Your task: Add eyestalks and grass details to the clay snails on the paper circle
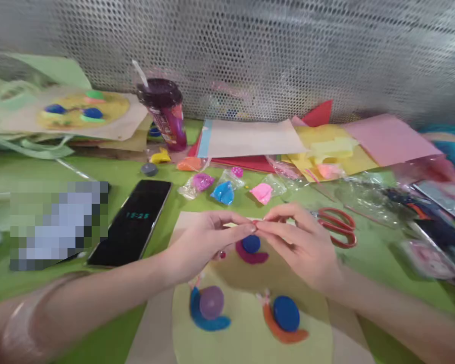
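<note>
My left hand (207, 242) and my right hand (303, 247) meet fingertip to fingertip, both closed in a pinch. Between them shows a small red bit of modelling clay (255, 222), mostly covered by the fingers. Just below sits a magenta clay snail (256, 257) with a blue round shell, partly hidden. It is on a pale yellow oval (246, 323) on a light sheet. Nearer me on the oval are a blue snail (208, 323) with a purple shell and an orange snail (282, 331) with a blue shell. A small dark red bead (222, 255) shows beneath my left hand.
Opened clay packets, among them a blue one (223, 193) and a pink one (261, 192), lie beyond my hands. Red-handled scissors (337, 226) rest right. A black phone (132, 222) lies left. A purple cup (167, 116) with a straw stands before a perforated metal panel (250, 50).
</note>
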Motion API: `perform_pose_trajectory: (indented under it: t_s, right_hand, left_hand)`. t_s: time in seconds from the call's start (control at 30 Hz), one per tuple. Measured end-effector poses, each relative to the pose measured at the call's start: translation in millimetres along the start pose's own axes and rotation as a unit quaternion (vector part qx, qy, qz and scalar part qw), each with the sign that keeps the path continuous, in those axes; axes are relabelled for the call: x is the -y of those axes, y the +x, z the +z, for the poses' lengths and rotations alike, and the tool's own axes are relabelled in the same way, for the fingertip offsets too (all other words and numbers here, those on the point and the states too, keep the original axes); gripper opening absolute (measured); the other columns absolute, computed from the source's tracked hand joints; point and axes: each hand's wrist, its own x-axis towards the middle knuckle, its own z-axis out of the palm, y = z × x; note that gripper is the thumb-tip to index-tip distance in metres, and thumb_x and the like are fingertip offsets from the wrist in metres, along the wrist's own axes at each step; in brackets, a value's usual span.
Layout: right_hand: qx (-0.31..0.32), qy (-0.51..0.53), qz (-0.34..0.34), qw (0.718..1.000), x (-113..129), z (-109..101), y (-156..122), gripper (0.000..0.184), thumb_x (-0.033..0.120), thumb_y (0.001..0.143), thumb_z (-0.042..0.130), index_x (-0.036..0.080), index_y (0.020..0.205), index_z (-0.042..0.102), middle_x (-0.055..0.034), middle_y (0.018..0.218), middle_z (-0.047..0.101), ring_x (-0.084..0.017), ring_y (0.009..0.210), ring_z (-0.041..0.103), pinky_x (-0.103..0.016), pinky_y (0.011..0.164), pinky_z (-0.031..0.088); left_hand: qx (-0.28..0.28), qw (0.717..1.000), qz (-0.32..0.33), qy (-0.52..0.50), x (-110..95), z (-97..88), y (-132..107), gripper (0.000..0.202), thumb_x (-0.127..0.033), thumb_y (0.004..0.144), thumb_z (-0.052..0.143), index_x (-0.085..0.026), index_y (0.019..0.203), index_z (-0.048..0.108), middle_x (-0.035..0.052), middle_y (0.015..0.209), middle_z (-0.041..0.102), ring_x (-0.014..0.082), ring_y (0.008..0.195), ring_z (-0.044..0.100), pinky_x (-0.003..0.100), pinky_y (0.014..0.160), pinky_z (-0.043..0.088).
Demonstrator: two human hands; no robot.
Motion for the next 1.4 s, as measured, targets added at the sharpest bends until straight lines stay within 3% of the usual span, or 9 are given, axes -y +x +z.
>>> perform_pose_trajectory:
  t_s: [0.13, 0.27, 0.57, 0.7, 1.0, 1.4]
  right_hand:
    - [-0.007, 0.003, 0.004, 1.0, 2, 7, 0, 0.017, 0.011, 0.083, 0.059, 0.018, 0.097, 0.061, -0.0033, 0.09, 0.055, -0.01, 0.078, 0.053, -0.023, 0.061, 0.047]
    - [-0.028, -0.001, -0.004, 1.0, 6, 9, 0, 0.016, 0.008, 0.081, 0.059, 0.019, 0.094, 0.06, -0.0036, 0.088, 0.056, -0.011, 0.075, 0.054, -0.024, 0.057, 0.047]
    - [-0.047, -0.005, -0.003, 0.999, 8, 13, -3, 0.014, 0.01, 0.082, 0.056, 0.019, 0.093, 0.057, -0.0037, 0.091, 0.056, -0.012, 0.081, 0.057, -0.027, 0.071, 0.05]
    - [-0.037, -0.019, -0.022, 0.999, 7, 13, -6, 0.017, 0.013, 0.081, 0.058, 0.019, 0.097, 0.056, -0.0038, 0.092, 0.056, -0.012, 0.08, 0.057, -0.027, 0.071, 0.05]
    - [-0.035, -0.015, -0.01, 0.999, 6, 9, -8, 0.013, 0.012, 0.082, 0.059, 0.019, 0.093, 0.058, -0.0026, 0.089, 0.057, -0.011, 0.077, 0.056, -0.025, 0.067, 0.05]
    - [-0.024, -0.009, -0.012, 1.0, 3, 9, -7, 0.015, 0.01, 0.082, 0.057, 0.018, 0.095, 0.058, -0.004, 0.09, 0.056, -0.011, 0.078, 0.057, -0.025, 0.069, 0.05]
  left_hand:
    - [-0.017, 1.0, -0.014, -0.004, -3, 0.6, 0, 0.026, -0.044, 0.072, 0.067, -0.018, 0.079, 0.064, -0.0083, 0.046, 0.038, 0.0027, 0.041, 0.027, 0.014, 0.037, 0.021]
    - [-0.02, 1.0, 0.0, -0.011, -3, 0.7, -2, 0.024, -0.042, 0.073, 0.067, -0.018, 0.075, 0.064, -0.007, 0.05, 0.045, 0.0024, 0.042, 0.029, 0.014, 0.038, 0.023]
    - [-0.024, 1.0, 0.012, 0.001, 1, 3.8, -9, 0.023, -0.042, 0.073, 0.067, -0.019, 0.076, 0.065, -0.0074, 0.048, 0.04, 0.002, 0.04, 0.029, 0.011, 0.035, 0.024]
    - [-0.021, 1.0, 0.016, 0.0, 2, 6.3, -10, 0.021, -0.04, 0.075, 0.065, -0.019, 0.076, 0.066, -0.0081, 0.044, 0.038, 0.0019, 0.039, 0.029, 0.011, 0.036, 0.027]
    - [-0.04, 0.999, 0.01, 0.024, 6, 6.3, -5, 0.028, -0.048, 0.072, 0.066, -0.02, 0.076, 0.065, -0.0082, 0.044, 0.038, 0.0016, 0.039, 0.029, 0.01, 0.035, 0.022]
    - [-0.021, 1.0, -0.01, -0.007, 6, 6.8, -3, 0.026, -0.045, 0.074, 0.064, -0.021, 0.082, 0.066, -0.009, 0.04, 0.035, 0.002, 0.036, 0.025, 0.011, 0.033, 0.019]
